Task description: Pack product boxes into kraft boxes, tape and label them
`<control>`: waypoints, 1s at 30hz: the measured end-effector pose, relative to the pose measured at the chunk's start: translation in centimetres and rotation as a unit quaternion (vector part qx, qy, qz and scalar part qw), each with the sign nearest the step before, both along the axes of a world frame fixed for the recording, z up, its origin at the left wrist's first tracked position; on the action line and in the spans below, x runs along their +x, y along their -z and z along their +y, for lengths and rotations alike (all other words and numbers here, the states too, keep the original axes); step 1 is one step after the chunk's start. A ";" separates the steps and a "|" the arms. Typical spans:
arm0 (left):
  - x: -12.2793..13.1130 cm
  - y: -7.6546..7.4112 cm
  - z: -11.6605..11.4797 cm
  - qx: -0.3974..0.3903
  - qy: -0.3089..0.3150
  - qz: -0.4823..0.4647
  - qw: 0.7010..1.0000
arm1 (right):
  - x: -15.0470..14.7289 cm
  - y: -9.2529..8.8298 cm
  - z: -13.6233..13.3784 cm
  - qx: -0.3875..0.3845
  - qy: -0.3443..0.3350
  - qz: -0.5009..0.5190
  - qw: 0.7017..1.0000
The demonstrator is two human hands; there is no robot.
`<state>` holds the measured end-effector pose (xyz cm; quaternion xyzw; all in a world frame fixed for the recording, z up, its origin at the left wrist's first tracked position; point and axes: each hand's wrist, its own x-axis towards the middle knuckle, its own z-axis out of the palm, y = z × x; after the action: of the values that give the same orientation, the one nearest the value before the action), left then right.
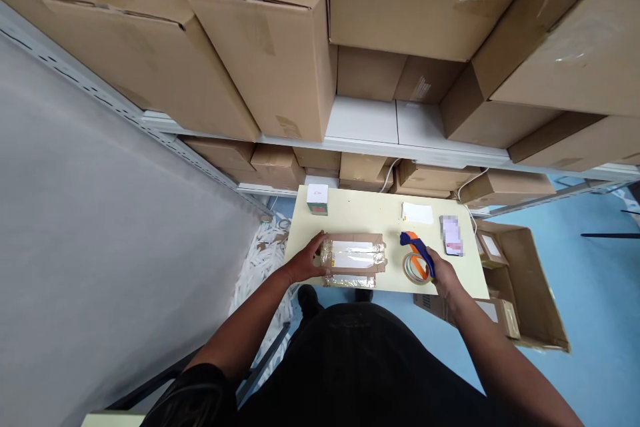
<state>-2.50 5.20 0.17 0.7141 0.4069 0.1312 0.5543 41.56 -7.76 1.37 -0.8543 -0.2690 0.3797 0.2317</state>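
A small cardboard box (353, 255) with shiny clear tape over white labels lies near the front edge of the cream table (350, 213). My left hand (307, 259) grips its left end, with fingers at the far edge and thumb at the near one. My right hand (444, 272) is wrapped round the handle of a blue and orange tape dispenser (419, 255), right of the box and apart from it. A roll of tape (413, 269) sits on the dispenser, low over the table or touching it; I cannot tell which.
A small white and green box (317, 200), white labels (417, 213) and a phone (451, 235) lie on the table. Shelves (360, 123) loaded with cartons rise behind. A large open carton (535, 280) stands at the right; white paper scraps (260, 267) cover the floor at left.
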 end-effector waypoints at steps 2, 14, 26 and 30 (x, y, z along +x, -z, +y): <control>0.3 -0.1 -0.8 0.010 -0.023 0.008 1.000 | -0.9 0.6 -0.3 -0.003 -0.011 -0.071 0.997; 0.8 3.9 -5.1 -0.038 -0.144 -0.059 0.987 | -4.8 4.5 0.6 -0.002 -0.202 -0.356 0.912; 2.4 -0.5 -3.9 -0.002 -0.195 -0.075 0.978 | -9.7 -2.8 3.4 0.082 -0.193 -0.013 0.978; 3.6 -1.2 -2.2 -0.111 -0.235 -0.083 0.962 | -7.8 -3.5 6.9 0.007 -0.191 0.002 0.982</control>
<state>1.11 2.96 1.38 0.5192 0.5274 0.2707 0.6157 33.79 -0.83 4.90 -0.7849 -0.4293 0.4168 0.1612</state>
